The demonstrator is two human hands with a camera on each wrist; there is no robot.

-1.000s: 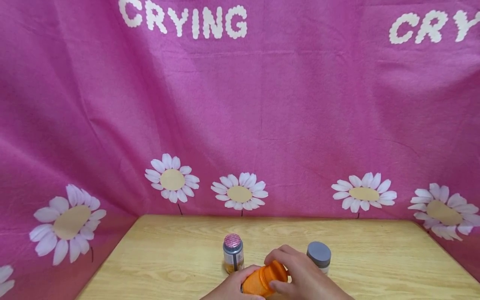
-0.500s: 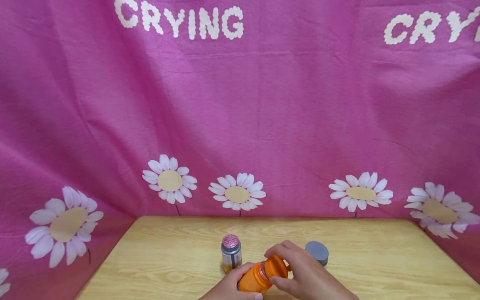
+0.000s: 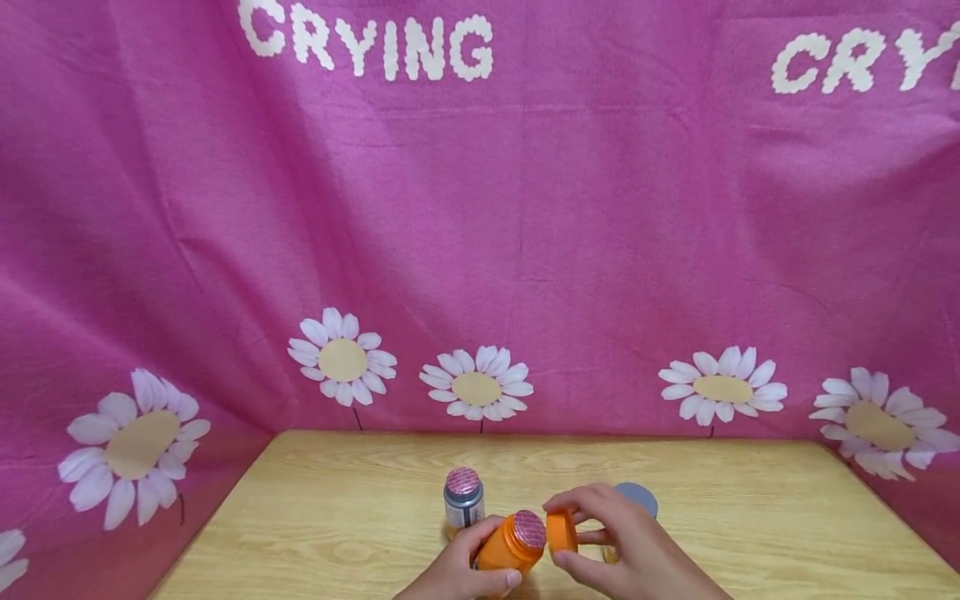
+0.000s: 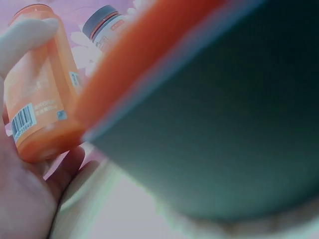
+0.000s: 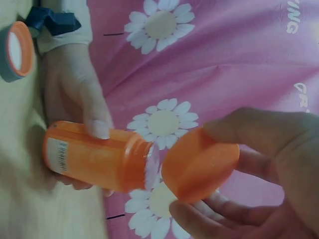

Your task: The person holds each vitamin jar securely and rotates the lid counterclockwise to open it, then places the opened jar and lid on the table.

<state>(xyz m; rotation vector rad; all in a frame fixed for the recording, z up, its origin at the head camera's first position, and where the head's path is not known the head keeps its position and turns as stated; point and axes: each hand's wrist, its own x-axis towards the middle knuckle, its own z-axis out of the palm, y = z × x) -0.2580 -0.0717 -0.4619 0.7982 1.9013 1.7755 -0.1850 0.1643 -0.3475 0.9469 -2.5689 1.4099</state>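
Observation:
My left hand (image 3: 459, 570) grips an orange bottle (image 3: 501, 553), tilted toward the right, its mouth covered by a pink foil seal (image 3: 529, 530). The thumb lies along its side, and a barcode label shows in the left wrist view. Just right of that mouth, my right hand (image 3: 628, 543) pinches an orange cap (image 3: 561, 532) between thumb and fingers. In the right wrist view a small gap separates the cap (image 5: 199, 164) from the bottle's neck. Behind the left hand stands a grey bottle (image 3: 464, 498) with pink foil over its top and its lower part hidden.
A grey-lidded bottle (image 3: 637, 497) stands behind my right hand, mostly hidden. A grey cap (image 5: 19, 52) with an orange inside lies on the table near the left wrist. Pink cloth (image 3: 585, 250) with daisies hangs beyond the wooden table (image 3: 360, 483).
My right hand has pulled the orange cap off the bottle and moved slightly right. The pink foil on the orange bottle has come into full view. The left hand keeps its grip.

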